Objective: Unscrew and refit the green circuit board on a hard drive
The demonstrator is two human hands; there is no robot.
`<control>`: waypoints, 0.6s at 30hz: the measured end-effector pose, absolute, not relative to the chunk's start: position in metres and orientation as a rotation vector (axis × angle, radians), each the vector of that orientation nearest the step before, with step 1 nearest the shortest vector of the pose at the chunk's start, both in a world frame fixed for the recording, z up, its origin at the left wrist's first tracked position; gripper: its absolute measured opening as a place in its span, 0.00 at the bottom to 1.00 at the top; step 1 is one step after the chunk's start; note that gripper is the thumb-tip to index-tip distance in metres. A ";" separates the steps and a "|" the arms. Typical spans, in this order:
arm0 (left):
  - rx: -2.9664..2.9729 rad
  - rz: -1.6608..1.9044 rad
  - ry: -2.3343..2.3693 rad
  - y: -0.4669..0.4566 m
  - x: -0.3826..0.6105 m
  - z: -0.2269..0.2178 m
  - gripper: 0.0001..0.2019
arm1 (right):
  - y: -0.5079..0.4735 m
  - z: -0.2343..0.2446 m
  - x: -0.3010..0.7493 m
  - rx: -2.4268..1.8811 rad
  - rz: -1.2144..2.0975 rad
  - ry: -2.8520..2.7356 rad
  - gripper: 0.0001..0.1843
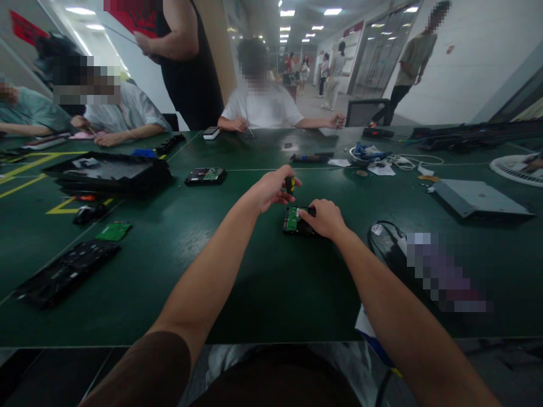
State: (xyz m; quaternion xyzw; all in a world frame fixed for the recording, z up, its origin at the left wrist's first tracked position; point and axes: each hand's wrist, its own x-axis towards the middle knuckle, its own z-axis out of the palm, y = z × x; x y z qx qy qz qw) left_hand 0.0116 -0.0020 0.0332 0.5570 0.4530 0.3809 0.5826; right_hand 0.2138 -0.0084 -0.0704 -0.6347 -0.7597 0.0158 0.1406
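Note:
A hard drive [292, 220] with a green circuit board on its upper face lies on the green table in front of me. My right hand [326, 219] is closed on its right end, thumb across the top and fingers along the far side. Above the drive's left part, my left hand [275, 189] grips a screwdriver [290, 185] by its black and yellow handle. The handle points upward. Its shaft and tip are too small to make out, so I cannot tell whether the tip touches the board.
Another hard drive [206, 176] lies farther left. Stacked black trays [110, 175], a loose circuit board [113, 230] and a black housing [70, 271] are on the left. To the right are a grey metal box [481, 198], cables [403, 161] and a blurred-out object [445, 271]. A person sits opposite.

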 end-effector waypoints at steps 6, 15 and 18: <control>1.251 0.788 0.956 -0.004 0.016 0.032 0.14 | -0.009 -0.070 0.214 -1.813 0.029 -2.189 0.29; 1.282 0.916 1.073 -0.002 0.014 0.032 0.14 | -0.008 -0.071 0.213 -1.817 0.021 -2.190 0.30; 1.273 0.876 1.039 -0.005 0.015 0.034 0.13 | -0.008 -0.071 0.214 -1.815 0.036 -2.197 0.30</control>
